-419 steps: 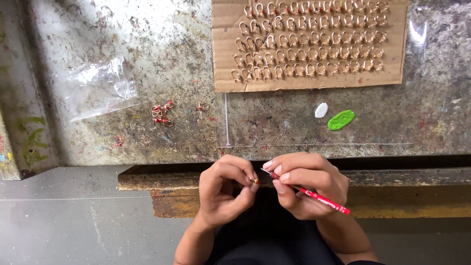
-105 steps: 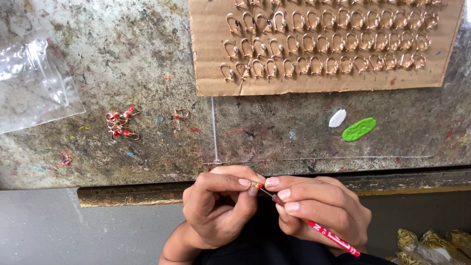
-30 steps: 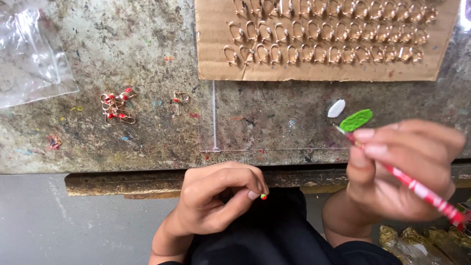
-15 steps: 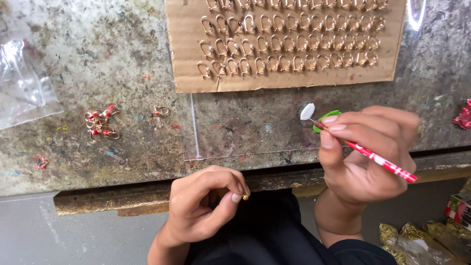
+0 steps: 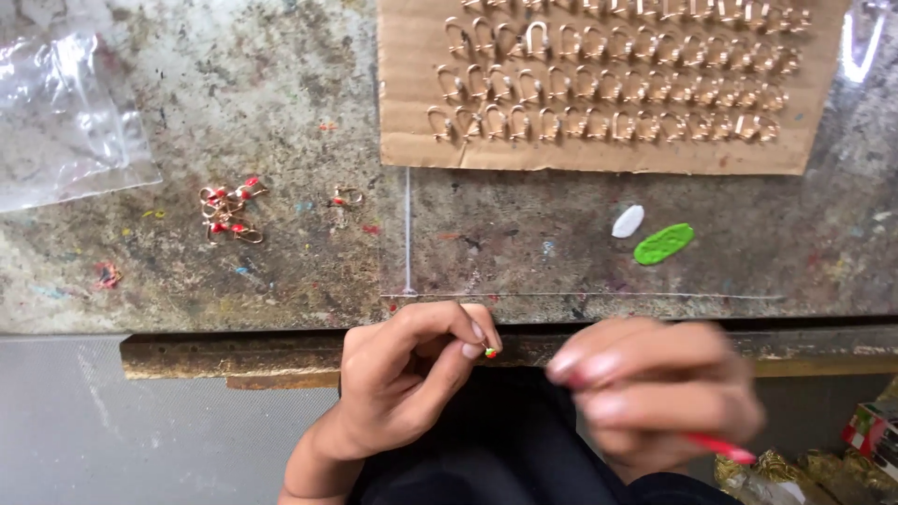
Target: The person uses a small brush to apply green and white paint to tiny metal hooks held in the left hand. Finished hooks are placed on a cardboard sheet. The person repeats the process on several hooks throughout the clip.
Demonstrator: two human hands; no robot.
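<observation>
Small hook [image 5: 490,352] pinched in left hand [image 5: 402,393] grip; red tool [image 5: 720,449] clasped in blurred right hand [image 5: 655,397], 3 o'clock. Painting step judged underway; steady tip contact needed.

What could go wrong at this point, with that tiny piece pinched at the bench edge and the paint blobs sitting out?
1. The left hand pinches the small bead piece by its fingertips just off the bench edge; a slip would likely drop it out of sight.
2. The right hand is blurred, carrying the red stick; a quick approach could smear paint onto fingers.
3. The green blob and white blob lie uncovered and may dry.
</observation>
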